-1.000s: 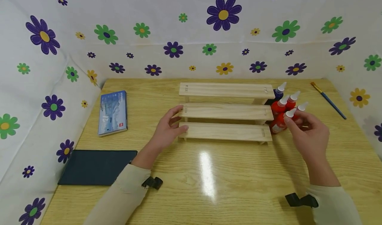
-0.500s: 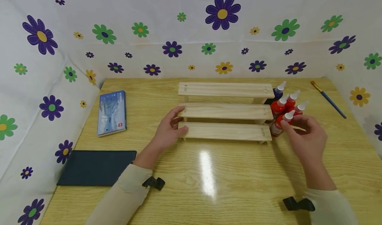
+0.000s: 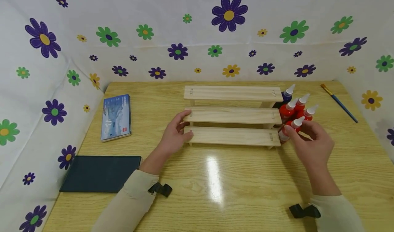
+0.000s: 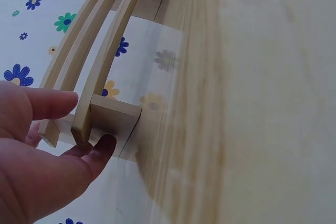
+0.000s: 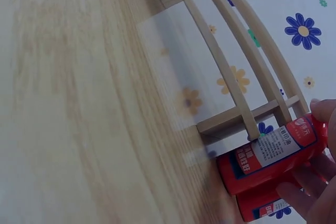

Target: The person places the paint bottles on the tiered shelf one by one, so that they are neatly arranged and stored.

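A three-tiered rack of pale wood (image 3: 232, 136) stands on the table in the head view. At its left end my left hand (image 3: 171, 138) holds the lower tiers, forefinger and thumb around the front plank (image 4: 107, 56). By the right end, my right hand (image 3: 314, 145) pinches the front red squeeze bottle (image 5: 273, 150), which has a white pointed nozzle and leans slightly. Several more bottles crowd behind it: red ones (image 3: 286, 112) and a dark blue one (image 3: 287, 96) at the back, partly hidden by the rack.
A blue-and-white box (image 3: 116, 117) lies at the back left, with a dark flat board (image 3: 100, 174) in front of it. At the far right lies a paintbrush (image 3: 340, 104). Flower-patterned cloth (image 3: 197, 30) hangs behind and along both sides.
My right hand has shifted a little left and nearer, bringing the front red bottle slightly forward, away from the others. The left hand and the rack stay put.
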Available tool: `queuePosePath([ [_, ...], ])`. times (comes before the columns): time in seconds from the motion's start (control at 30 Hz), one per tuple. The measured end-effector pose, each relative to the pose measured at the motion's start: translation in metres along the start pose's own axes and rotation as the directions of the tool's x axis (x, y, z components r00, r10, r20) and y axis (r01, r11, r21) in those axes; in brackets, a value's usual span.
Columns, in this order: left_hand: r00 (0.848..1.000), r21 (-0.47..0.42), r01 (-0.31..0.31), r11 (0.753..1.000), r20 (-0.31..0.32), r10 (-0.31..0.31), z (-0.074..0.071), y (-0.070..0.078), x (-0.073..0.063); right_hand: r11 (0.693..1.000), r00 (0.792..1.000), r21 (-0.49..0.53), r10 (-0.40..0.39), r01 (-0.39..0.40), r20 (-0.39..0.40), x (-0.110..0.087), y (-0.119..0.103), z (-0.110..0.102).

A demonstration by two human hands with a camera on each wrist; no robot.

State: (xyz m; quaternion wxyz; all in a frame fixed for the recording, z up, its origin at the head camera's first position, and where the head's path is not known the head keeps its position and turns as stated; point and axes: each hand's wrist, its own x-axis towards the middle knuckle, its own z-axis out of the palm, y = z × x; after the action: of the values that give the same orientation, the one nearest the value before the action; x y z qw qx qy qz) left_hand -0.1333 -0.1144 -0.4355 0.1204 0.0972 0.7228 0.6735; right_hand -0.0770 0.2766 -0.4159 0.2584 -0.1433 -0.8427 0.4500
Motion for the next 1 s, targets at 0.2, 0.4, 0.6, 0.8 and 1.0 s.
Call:
queuePosePath([
  [0.2, 1.000, 0.005, -0.024, 1.000, 0.000, 0.024, -0.001, -0.003, 0.000, 0.999, 1.000, 0.048, -0.018, 0.018, 0.001, -0.001, 0.005, 0.002],
  [0.4, 0.998, 0.005, -0.057, 0.998, 0.006, 0.057, -0.001, -0.005, 0.001, 0.995, 0.998, 0.081, 0.056, -0.055, -0.002, 0.001, 0.009, 0.001],
  [0.6, 0.998, -0.001, -0.060, 0.998, 0.010, 0.060, -0.002, -0.006, 0.002, 0.988, 0.998, 0.137, 0.066, -0.068, 0.019, 0.002, 0.011, -0.006],
  [0.8, 0.998, -0.012, -0.064, 0.998, 0.012, 0.064, -0.002, -0.007, 0.002, 0.986, 0.995, 0.129, 0.099, -0.102, 0.028, 0.005, 0.011, -0.019],
  [1.0, 0.998, -0.016, -0.060, 0.998, 0.005, 0.060, -0.002, -0.008, 0.003, 0.937, 0.985, 0.302, 0.169, -0.174, 0.042, 0.009, 0.004, -0.031],
])
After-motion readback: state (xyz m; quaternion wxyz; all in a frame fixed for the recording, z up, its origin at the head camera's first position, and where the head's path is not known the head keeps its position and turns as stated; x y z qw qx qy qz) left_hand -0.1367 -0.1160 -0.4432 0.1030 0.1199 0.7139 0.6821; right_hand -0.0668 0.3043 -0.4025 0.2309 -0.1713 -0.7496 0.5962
